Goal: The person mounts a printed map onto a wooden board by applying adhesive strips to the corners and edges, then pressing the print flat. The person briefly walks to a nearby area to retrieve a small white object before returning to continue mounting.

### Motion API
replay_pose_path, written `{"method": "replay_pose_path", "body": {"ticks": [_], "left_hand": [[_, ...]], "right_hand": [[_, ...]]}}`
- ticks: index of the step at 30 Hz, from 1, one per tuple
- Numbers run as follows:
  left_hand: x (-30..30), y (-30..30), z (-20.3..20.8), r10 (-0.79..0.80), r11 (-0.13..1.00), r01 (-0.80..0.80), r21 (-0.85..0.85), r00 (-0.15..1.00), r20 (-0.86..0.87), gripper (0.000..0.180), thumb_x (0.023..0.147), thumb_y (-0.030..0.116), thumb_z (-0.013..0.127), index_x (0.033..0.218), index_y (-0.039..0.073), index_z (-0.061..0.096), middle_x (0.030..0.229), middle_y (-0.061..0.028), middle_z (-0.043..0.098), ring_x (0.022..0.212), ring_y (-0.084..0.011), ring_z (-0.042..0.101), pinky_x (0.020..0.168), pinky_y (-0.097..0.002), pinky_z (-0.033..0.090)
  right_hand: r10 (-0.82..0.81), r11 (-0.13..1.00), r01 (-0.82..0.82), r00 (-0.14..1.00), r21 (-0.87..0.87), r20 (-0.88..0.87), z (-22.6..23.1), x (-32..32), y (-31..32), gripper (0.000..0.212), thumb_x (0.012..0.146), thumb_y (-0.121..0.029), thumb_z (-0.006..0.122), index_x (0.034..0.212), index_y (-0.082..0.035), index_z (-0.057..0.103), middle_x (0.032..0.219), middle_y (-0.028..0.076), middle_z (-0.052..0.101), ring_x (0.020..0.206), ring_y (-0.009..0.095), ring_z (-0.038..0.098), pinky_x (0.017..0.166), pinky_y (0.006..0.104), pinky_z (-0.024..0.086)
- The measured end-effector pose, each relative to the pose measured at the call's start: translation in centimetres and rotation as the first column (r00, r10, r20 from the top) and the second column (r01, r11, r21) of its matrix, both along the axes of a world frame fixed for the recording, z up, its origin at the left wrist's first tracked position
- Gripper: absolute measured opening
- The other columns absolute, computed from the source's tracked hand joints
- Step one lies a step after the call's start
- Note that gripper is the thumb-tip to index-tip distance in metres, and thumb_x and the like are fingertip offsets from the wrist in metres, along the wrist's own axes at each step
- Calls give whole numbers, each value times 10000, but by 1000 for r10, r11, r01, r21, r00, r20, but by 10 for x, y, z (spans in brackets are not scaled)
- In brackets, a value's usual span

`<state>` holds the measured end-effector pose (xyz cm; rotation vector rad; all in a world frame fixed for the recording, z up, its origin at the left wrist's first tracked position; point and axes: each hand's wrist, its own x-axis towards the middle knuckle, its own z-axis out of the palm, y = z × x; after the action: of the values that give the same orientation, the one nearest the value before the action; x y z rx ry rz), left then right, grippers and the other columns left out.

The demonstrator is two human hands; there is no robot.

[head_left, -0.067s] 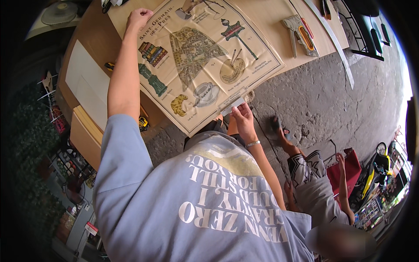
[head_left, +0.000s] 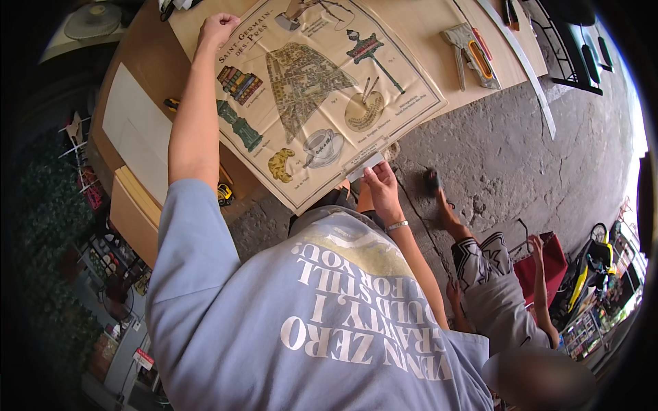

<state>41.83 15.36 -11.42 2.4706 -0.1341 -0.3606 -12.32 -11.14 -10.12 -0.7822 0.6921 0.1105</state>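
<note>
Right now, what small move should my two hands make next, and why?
Perhaps gently draw the poster taut between your left hand, at its left edge, and your right hand, pinching a pale strip at its lower edge: it looks wrinkled, and its near corner overhangs the table.

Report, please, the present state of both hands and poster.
Left hand: curled at left edge of poster. Right hand: pinching grey strip at near edge. Poster: face up, creased, overhanging table. Staple gun: beside poster, apart.

Table (head_left: 426,38), 1 staple gun (head_left: 476,53), 1 metal strip (head_left: 522,55)
</note>
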Motion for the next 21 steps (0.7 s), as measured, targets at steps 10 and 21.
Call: {"method": "replay_pose_path", "body": {"ticks": [10,21], "left_hand": [[-2,-3,0,47,995,-49,85,999,19,230,903,315,774,1008,110,783,882,-32,763,798,-159,698,765,-339,551],[-25,-17,11,89,993,-98,66,987,134,195,907,292,768,980,112,783,890,-44,768,826,-207,723,769,-351,560]], "right_hand": [[-14,1000,13,1000,-25,-8,5,1,3,285,1011,-147,679,1237,-42,541,1116,11,654,1004,97,602,864,271,488],[-18,997,17,1000,-71,-14,8,2,6,288,1021,-155,668,1245,-31,537,1103,23,652,985,99,605,852,273,499]]}}
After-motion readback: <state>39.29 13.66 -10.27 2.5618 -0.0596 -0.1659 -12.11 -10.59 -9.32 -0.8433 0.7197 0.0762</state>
